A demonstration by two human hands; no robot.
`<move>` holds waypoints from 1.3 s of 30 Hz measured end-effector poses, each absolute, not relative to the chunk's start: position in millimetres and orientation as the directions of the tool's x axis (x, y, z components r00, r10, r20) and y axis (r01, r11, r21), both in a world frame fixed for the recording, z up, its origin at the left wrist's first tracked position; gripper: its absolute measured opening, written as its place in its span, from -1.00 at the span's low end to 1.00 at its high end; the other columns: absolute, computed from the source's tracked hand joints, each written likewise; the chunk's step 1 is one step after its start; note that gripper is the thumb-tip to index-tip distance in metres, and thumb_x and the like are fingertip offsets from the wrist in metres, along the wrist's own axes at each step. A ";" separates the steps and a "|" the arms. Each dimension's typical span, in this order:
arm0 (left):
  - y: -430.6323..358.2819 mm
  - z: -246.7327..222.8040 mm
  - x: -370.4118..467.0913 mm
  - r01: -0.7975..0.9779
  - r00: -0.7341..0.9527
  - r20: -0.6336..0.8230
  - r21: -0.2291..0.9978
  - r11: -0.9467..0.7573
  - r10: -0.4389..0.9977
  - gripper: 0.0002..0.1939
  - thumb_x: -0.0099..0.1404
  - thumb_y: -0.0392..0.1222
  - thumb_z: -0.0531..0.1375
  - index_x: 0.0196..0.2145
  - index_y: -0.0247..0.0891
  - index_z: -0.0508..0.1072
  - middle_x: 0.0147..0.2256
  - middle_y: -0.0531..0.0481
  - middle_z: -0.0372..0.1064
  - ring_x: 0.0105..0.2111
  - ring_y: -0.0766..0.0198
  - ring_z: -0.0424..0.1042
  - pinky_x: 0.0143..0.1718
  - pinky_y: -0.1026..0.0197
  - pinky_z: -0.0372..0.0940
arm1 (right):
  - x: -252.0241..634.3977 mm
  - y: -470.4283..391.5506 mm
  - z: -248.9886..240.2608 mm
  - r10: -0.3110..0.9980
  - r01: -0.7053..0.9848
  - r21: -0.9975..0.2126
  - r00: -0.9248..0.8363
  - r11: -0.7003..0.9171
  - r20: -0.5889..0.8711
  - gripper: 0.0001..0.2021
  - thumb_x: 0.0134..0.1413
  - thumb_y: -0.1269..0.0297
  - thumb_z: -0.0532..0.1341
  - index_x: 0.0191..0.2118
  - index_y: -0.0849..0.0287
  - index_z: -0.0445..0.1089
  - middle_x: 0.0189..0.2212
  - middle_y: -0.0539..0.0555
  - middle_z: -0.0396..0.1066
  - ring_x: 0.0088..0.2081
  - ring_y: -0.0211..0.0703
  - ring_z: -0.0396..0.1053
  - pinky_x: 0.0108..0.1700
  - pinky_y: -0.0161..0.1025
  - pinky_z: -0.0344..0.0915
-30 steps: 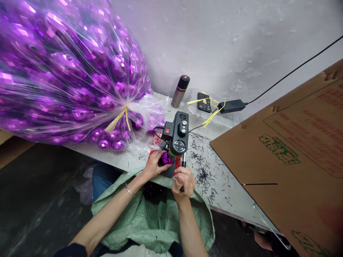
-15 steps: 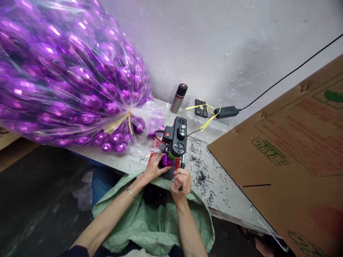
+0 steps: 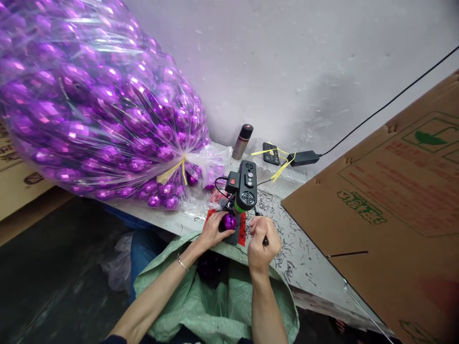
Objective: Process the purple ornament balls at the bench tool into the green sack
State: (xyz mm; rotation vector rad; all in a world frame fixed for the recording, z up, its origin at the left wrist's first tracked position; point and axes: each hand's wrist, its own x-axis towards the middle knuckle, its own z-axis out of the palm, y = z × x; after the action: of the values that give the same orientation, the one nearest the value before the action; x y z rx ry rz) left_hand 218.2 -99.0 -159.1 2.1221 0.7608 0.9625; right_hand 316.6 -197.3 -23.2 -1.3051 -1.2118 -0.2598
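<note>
My left hand (image 3: 214, 231) has its thumb and fingers around a shiny purple ball (image 3: 230, 221), held at the base of a small black machine (image 3: 247, 185). The machine's head stands just above and behind the ball. A lever with a black grip runs from the machine's right side, and my right hand (image 3: 264, 239) is closed round that grip. Red tape (image 3: 242, 229) shows on the base beside the ball. Below my hands hangs an open green sack (image 3: 229, 298) with dark purple balls (image 3: 211, 265) inside.
A huge clear bag (image 3: 107, 110) of purple balls fills the left. Behind the machine are a bottle (image 3: 242, 142), a black phone-like item (image 3: 270, 153) and a power adapter (image 3: 304, 158). Black bits litter the table (image 3: 304, 263). A cardboard box (image 3: 394, 200) stands right.
My right hand has moved right and slightly up with the lever grip, away from the ball. My left hand remains at the ball. The whole view has shifted slightly.
</note>
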 end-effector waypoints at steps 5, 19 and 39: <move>-141.0 -162.7 178.1 0.230 0.639 0.454 0.657 -0.718 0.620 -0.21 0.25 0.07 0.33 0.32 -0.20 0.19 0.22 -0.30 0.32 0.25 -0.12 0.31 0.28 -0.28 0.20 | 316.3 -198.8 -17.7 0.453 0.766 -0.538 0.365 0.350 0.814 -0.69 0.32 0.49 0.05 -0.48 0.13 0.23 -0.52 -0.04 0.30 -0.43 -0.29 0.33 -0.36 -0.29 0.25; 36.1 -88.3 232.5 0.666 0.228 0.059 0.719 -0.200 0.972 -0.67 0.35 -0.04 0.25 -0.12 -0.40 0.53 -0.11 -0.39 0.55 0.02 -0.13 0.52 0.05 0.00 0.36 | 317.4 -202.2 -37.8 0.433 0.827 -0.427 0.254 0.367 0.865 -0.72 0.26 0.57 0.03 -0.45 0.12 0.24 -0.50 -0.01 0.32 -0.43 -0.28 0.34 -0.39 -0.30 0.26; -113.1 -124.4 196.3 0.000 0.381 -0.076 0.997 0.083 0.921 -0.44 0.33 0.07 0.22 0.21 -0.18 0.38 0.16 -0.16 0.43 0.08 0.05 0.49 0.01 0.05 0.46 | 320.5 -201.2 -20.2 0.458 0.818 -0.444 0.257 0.366 0.851 -0.74 0.27 0.55 0.05 -0.43 0.12 0.25 -0.52 -0.02 0.32 -0.45 -0.27 0.31 -0.40 -0.30 0.22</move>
State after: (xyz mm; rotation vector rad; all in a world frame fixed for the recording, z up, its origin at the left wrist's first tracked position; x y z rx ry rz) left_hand 196.3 -113.1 -124.4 1.2986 0.9440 0.8695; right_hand 320.5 -201.2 -20.2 -1.2653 -1.3774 -0.3633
